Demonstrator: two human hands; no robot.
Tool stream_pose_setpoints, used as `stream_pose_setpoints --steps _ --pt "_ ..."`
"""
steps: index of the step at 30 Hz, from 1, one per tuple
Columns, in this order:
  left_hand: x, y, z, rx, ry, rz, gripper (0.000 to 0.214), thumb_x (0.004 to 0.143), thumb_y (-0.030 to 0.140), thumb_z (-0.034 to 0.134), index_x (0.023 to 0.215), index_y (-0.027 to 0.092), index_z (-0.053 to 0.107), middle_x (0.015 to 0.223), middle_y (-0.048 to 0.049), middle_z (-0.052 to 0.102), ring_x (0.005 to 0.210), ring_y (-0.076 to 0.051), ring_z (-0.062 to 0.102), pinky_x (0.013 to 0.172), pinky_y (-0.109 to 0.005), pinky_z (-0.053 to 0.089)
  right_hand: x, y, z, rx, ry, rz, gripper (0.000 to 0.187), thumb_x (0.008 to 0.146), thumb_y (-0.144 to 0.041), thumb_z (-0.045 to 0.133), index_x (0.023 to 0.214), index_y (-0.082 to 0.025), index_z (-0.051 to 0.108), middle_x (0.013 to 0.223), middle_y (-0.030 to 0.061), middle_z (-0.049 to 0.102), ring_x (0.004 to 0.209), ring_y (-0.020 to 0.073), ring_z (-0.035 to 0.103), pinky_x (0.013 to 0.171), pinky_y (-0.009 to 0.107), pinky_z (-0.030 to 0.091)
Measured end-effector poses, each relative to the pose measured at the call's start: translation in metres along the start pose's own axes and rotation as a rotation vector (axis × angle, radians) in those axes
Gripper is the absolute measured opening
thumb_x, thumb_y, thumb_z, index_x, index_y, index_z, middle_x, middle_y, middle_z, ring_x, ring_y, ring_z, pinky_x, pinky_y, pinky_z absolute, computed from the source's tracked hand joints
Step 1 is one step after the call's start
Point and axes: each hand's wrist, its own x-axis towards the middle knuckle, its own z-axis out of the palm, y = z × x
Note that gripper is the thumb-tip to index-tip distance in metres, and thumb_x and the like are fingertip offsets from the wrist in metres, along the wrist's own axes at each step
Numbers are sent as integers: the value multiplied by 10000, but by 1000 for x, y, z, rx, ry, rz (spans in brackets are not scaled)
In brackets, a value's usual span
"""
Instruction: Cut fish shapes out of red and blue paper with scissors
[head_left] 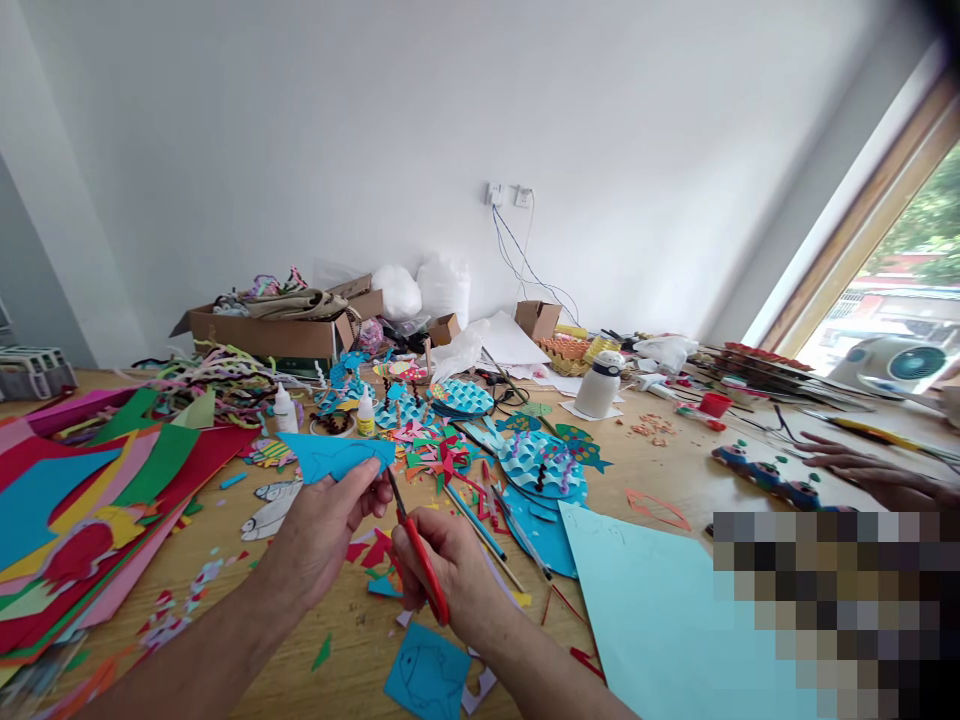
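My left hand point(326, 530) pinches a blue paper cut-out point(335, 455) with a fish outline drawn on it, held up above the wooden table point(352, 630). My right hand point(450, 570) grips red-handled scissors point(420, 555), whose blades point up toward the right end of the blue piece. A blue square with a drawn fish point(427, 675) lies on the table below my hands. A large light-blue sheet point(660, 610) lies to the right.
Stacked coloured paper sheets point(82, 510) lie at the left. Paper scraps, pencils, glue bottles point(365, 412) and blue paper fish crafts point(544, 465) cover the middle. Cardboard boxes point(262, 330) stand at the back. Another person's hand point(877, 470) rests at the right, near a white jar point(600, 385).
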Motion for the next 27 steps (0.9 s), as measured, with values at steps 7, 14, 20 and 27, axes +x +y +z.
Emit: stream_pose_setpoints --steps 7,14,20,27 --pt "-1 1 -2 14 -25 6 171 635 299 701 545 157 672 539 -3 635 534 -124 541 513 -227 435 1 1 0 -8 18 3 419 695 -514 612 536 -175 422 414 -70 407 337 64 427 334 173 316" --pt "1 1 1 14 -17 8 164 631 295 701 550 156 669 549 -4 642 532 -125 546 503 -226 430 0 1 0 2 5 -13 410 707 -501 607 541 -174 423 419 -72 395 342 66 431 337 170 329" --pt "0 2 0 15 -4 13 156 616 297 706 544 163 670 542 -2 637 521 -127 546 497 -229 428 1 3 -1 -18 5 -21 384 722 -469 592 538 -176 424 410 -69 400 333 67 424 331 172 323" --pt "-2 5 4 13 18 3 163 576 299 727 532 153 668 534 -10 631 523 -129 538 488 -234 429 1 1 -2 -14 10 -30 358 719 -407 590 517 -183 398 399 -78 364 339 61 412 330 164 323"
